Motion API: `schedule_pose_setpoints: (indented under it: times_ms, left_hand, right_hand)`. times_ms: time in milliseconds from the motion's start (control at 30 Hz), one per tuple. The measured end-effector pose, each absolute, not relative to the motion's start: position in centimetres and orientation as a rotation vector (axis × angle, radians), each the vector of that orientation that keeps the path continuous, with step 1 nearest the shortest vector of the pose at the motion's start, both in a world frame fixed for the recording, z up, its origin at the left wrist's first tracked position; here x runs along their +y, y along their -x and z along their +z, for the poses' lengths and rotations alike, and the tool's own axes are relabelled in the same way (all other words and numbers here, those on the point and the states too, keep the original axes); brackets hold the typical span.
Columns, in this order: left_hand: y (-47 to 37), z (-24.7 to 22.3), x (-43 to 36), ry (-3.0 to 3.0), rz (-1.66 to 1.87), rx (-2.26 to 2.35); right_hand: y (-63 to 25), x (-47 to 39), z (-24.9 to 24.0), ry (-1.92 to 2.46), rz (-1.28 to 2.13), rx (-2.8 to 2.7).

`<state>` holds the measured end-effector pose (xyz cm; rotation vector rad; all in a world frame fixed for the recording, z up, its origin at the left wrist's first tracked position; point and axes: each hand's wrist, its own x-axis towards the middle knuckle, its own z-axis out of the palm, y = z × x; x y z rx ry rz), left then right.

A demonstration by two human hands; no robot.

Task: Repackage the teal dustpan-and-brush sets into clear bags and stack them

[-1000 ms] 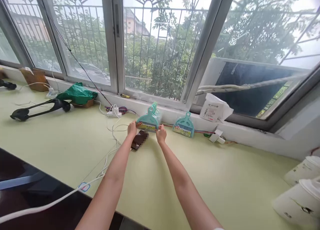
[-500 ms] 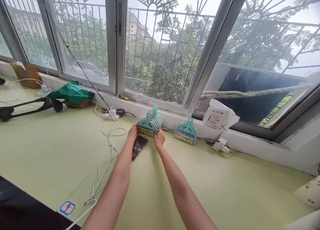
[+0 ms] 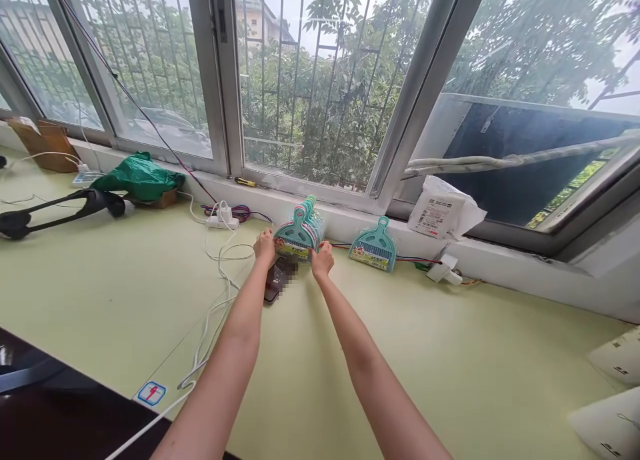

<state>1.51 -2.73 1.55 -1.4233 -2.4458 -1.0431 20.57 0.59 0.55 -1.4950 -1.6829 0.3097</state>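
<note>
Left hand (image 3: 264,245) and right hand (image 3: 323,259) pinch the dustpan stack (image 3: 299,228) from either side — upright on the table (image 3: 125,293), beside the phone (image 3: 277,281).

Single head-worn view, forward and down across the table (image 3: 450,353) toward the window (image 3: 310,87).

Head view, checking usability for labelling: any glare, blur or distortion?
Head view: bright daylight through the windows, hazy at upper right; frames bow from wide-angle distortion; a blurred patch covers the phone under the left hand; the dustpan stack and right hand stay sharp.
</note>
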Motion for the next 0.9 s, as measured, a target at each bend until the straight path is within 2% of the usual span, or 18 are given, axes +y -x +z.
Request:
schedule_pose_setpoints:
  times_ms: [233,400,533,600,733,900]
  left_hand:
    - [-1.7,2.0,-3.7,1.354,-1.320,-2.307]
    - [-3.6,5.9,-5.2,0.952,-1.698,-2.001]
    - [-8.9,7.4,-6.8,1.056,-1.863,-1.824]
    - [-13.0,6.1,-7.5,1.271,-1.948,-1.847]
    - [-20.5,0.7,-8.5,1.781,-1.917,-1.839]
    - [-22.9,-3.6,-7.7,2.169,-1.947,-2.087]
  right_hand:
    - [-22.1,0.6,0.3,1.356,0.448,-1.739]
    - [-26.7,0.7,-1.0,1.356,0.350,-1.487]
    - [-33.3,3.0,-1.8,1.573,0.151,-1.188]
    - [-36.9,4.5,-1.7,1.716,0.118,-1.052]
    - [-42.1,6.8,-1.2,1.871,0.340,-1.021]
    - [-44.1,8.3,-1.1,1.818,0.465,-1.089]
